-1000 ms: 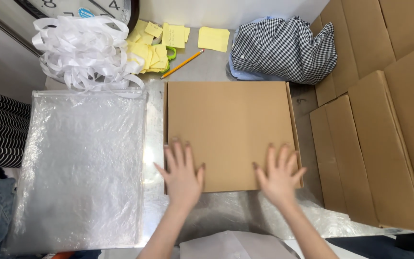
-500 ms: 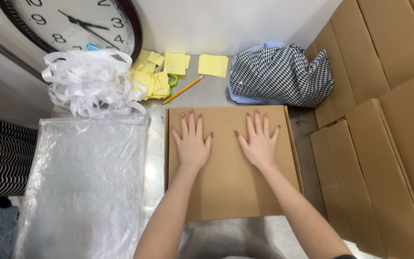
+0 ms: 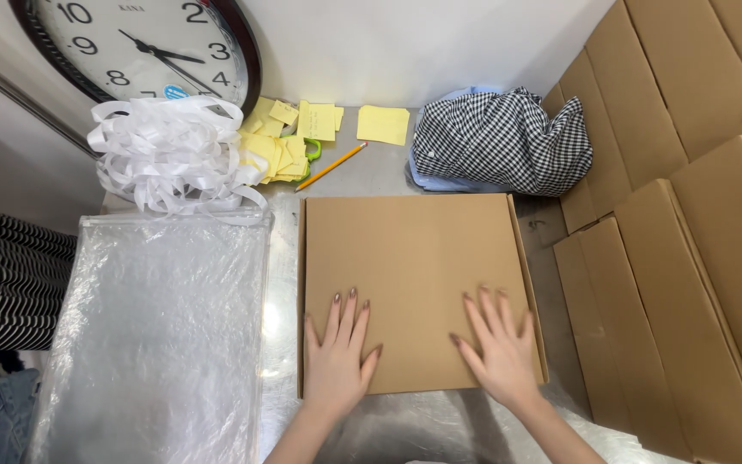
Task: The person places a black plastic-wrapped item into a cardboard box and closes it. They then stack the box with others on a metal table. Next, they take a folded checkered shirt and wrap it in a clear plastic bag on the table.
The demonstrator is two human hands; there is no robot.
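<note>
Clear plastic bag [image 3: 156,335] lies left on the tabletop [image 3: 414,425] — beside it the flat cardboard box [image 3: 414,266]. Left hand [image 3: 337,361] and right hand [image 3: 498,348] press flat on its near edge, fingers spread, gripping nothing — stacked cartons [image 3: 689,258] right.

The one camera sat on my head and looked almost straight down over the metal table [image 3: 405,425], tipped a little forward so the white wall [image 3: 405,43] and the lower half of a round clock [image 3: 143,47] came in along the top edge. It hung close: my left hand [image 3: 337,361] and right hand [image 3: 501,348] entered from the bottom edge, forearms cut off, flat on the cardboard box [image 3: 414,258] that filled the middle. On the left the frame reached a clear plastic bag [image 3: 156,335]; on the right, stacked cartons [image 3: 697,283]. There was no second view.
</note>
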